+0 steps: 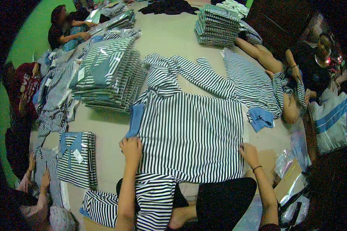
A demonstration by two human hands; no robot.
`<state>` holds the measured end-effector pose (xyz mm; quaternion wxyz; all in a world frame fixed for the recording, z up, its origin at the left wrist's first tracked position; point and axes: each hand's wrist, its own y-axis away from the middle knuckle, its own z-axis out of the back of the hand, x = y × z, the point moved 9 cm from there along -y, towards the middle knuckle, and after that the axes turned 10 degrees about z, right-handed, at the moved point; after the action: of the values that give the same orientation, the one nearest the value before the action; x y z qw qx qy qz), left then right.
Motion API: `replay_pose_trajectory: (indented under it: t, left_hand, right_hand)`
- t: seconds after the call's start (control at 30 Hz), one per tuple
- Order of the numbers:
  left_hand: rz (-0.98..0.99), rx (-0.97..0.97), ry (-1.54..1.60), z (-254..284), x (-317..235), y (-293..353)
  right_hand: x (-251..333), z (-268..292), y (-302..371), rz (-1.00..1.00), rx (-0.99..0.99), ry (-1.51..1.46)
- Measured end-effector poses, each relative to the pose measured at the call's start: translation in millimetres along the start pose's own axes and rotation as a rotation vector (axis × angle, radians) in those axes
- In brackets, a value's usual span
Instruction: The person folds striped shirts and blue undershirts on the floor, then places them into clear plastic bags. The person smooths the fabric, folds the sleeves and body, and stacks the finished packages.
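A black-and-white striped shirt (192, 134) lies spread flat before me, its sleeves stretched toward the far side and a blue panel (136, 117) along its left edge. On that edge, just below the blue panel, my left hand (131, 149) has its fingers curled down on the cloth. My right hand (250, 154) pinches the shirt's right edge, a dark band round its wrist. Part of a striped garment (156, 202) hangs over my lap beneath the left forearm. Another folded striped piece with blue trim (100, 208) rests to the left of that forearm.
A tall stack of bagged striped garments (108, 77) stands at left, a smaller folded stack (76, 159) nearer me, and another stack (216, 25) at far right. Clear plastic bags (293, 177) lie at right. Co-workers sit on both sides; one handles a striped shirt (250, 77).
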<state>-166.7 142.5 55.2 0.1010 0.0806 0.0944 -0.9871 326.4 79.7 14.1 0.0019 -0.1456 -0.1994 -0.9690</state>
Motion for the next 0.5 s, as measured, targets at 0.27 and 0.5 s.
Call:
replay_pose_trajectory:
  t: [0.27,0.5]
  left_hand:
    - [-0.298,-0.242,0.346,-1,-74,-123]
    - [-0.112,-0.212,0.102,-43,-49,-157]
  right_hand:
    - [38,106,-115,0.229,-0.876,0.169]
    - [-5,131,-144,0.265,-0.989,-0.032]
